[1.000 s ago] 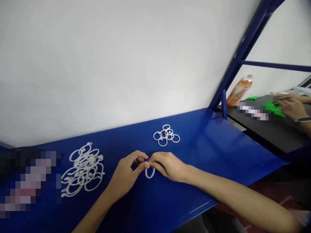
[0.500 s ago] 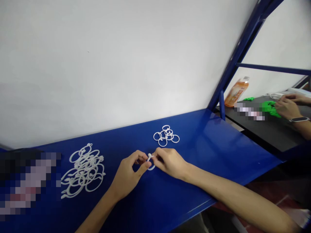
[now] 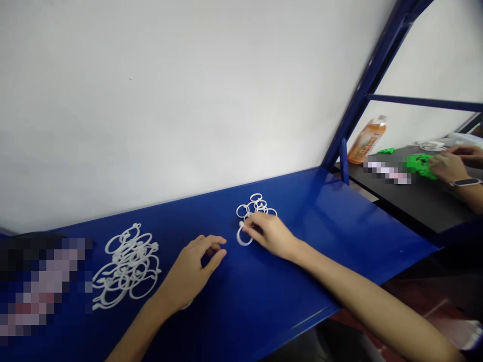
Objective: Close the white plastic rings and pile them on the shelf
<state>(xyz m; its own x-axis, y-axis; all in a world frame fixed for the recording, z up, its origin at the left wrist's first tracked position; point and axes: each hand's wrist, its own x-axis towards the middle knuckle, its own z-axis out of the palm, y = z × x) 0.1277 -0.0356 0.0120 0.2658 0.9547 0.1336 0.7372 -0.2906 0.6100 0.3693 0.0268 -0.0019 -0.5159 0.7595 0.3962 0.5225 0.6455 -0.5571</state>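
Observation:
Between the fingertips of my right hand [image 3: 269, 234] is a thin white plastic ring [image 3: 244, 243] with a small knob at its top. It hangs just in front of a small group of closed white rings [image 3: 242, 211], which the hand partly covers. My left hand [image 3: 194, 269] holds nothing; its thumb and fingers are apart over the middle of the blue table [image 3: 241, 311]. To its left lies a larger tangled pile of white rings [image 3: 130, 269] with knobbed ends, some of them looking unclosed. A bit of something pale shows under the left wrist, too little to name.
A white wall [image 3: 211, 95] rises behind the table. At right stands a blue metal frame [image 3: 352, 120]. Beyond it, a black table [image 3: 407, 196] bears an orange bottle [image 3: 368, 140] and green pieces [image 3: 422, 166], with another person's hands [image 3: 451, 166] at work. A blurred-out item lies far left.
My left hand has let go of the white ring and drawn back left. My right hand has carried the ring up and right to the small group of rings.

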